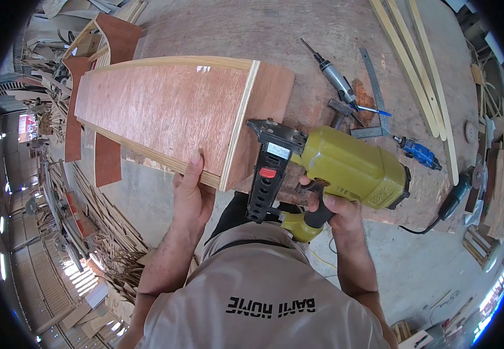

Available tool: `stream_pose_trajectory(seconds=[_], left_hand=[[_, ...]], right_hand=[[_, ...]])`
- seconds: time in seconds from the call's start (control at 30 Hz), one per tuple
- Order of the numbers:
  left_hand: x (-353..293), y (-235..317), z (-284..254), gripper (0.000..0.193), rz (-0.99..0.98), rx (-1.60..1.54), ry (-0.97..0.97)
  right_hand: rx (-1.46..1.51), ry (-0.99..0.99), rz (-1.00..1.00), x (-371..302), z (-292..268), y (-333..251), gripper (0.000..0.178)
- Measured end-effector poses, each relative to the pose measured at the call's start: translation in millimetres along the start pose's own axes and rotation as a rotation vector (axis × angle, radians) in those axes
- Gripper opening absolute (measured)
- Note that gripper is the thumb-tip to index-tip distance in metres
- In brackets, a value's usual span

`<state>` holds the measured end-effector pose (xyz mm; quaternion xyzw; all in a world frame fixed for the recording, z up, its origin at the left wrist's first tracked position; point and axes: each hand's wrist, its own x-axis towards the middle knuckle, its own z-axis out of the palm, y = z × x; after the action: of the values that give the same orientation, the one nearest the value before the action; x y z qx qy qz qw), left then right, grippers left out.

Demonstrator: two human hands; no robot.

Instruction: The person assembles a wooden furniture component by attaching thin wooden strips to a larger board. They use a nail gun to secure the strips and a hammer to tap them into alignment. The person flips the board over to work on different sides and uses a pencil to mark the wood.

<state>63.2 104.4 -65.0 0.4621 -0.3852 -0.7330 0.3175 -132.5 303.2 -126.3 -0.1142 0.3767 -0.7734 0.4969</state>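
A wooden piece [159, 110] lies in front of me on the left: a reddish plywood panel edged with pale strips, with another plywood board [269, 96] at its right end. My left hand [193, 195] grips its near right corner, thumb on top and the fingers hidden beneath. Wrapped round the dark handle of a yellow-green nail gun [351, 166] is my right hand [342, 214], partly covered by the tool. The gun's black nose is at the pale strip on the panel's right end; whether it touches cannot be made out.
On the worktable [217, 35] lie a grey air tool [336, 78], a hammer [340, 109], a metal square [374, 87], a blue pen [374, 110] and a blue air tool [417, 152]. Long wood strips [417, 70] lie right, near a grinder [455, 195]. Curved plywood parts [118, 38] stand far left.
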Motion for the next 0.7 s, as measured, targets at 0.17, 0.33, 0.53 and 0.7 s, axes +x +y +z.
stream_pose_trajectory(seconds=[0.17,0.33,0.53,0.7], left_hand=[[0,1,0,0.065,-0.016,-0.002,0.015],[-2,2,0,0.066,-0.016,0.010,0.039],[-25,-11,-17,0.050,-0.235,-0.069,0.002],[-66,-4,-9,0.040,0.153,0.870,-0.629]], right_hand=[[0.031,0.021,0.043,-1,4,-1,0.063],[0.073,-0.016,0.029,-10,-8,4,0.064],[0.021,0.069,-0.030,-22,7,4,0.070],[-0.018,0.028,0.029,-32,-1,13,0.070]])
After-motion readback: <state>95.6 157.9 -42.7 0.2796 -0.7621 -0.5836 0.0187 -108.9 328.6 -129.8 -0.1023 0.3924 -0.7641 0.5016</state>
